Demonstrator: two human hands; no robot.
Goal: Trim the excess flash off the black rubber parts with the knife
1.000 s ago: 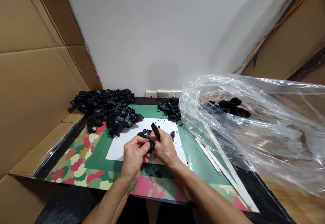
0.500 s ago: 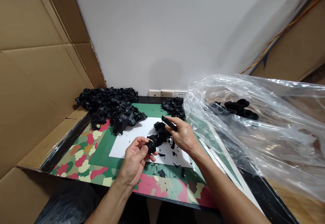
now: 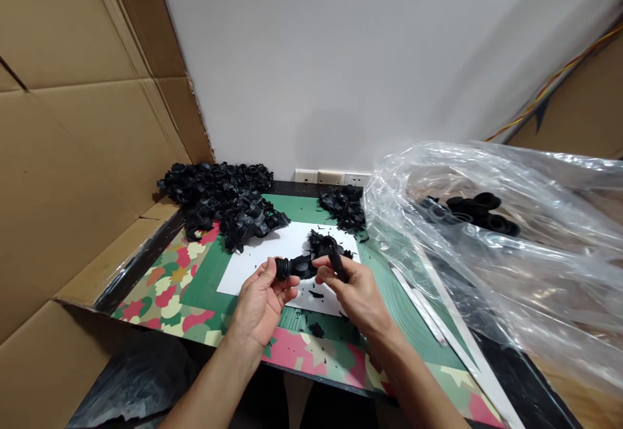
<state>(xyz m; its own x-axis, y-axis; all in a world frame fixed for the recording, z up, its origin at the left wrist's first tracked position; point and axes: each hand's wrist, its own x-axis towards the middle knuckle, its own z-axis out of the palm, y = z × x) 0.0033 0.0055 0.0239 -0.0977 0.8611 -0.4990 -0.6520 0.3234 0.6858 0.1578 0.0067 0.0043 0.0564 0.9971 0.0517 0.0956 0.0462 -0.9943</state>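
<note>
Holding what, exactly, with the left hand [image 3: 257, 299]?
— Pinching a ribbed black piece [image 3: 282, 269] between thumb and fingers, over the white sheet [image 3: 256, 247]. Seemingly pointing its long axis sideways, toward the right hand [image 3: 361, 289].
— And gripping what there?
— Wrapping the right grip around a dark stick-like tool [image 3: 337, 263], tilted rather steeply. Cannot tell about any blade.
— Nearer to the ribbed piece: left or right?
— Left, clearly, touching; right only near, across a small gap.
— Finding anything in this gap?
— Yes, another black piece [image 3: 302, 265]; cannot tell whether joined to the ribbed one or lying behind. Just beyond, on the sheet, ragged black bits [image 3: 320, 242].
— And farther around the bench [image 3: 287, 188]?
— Seeing a big black heap [image 3: 219, 185] at the left back, a smaller heap [image 3: 343, 205] behind, and a clear plastic bag [image 3: 467, 159] to the right, apart from both hands.
</note>
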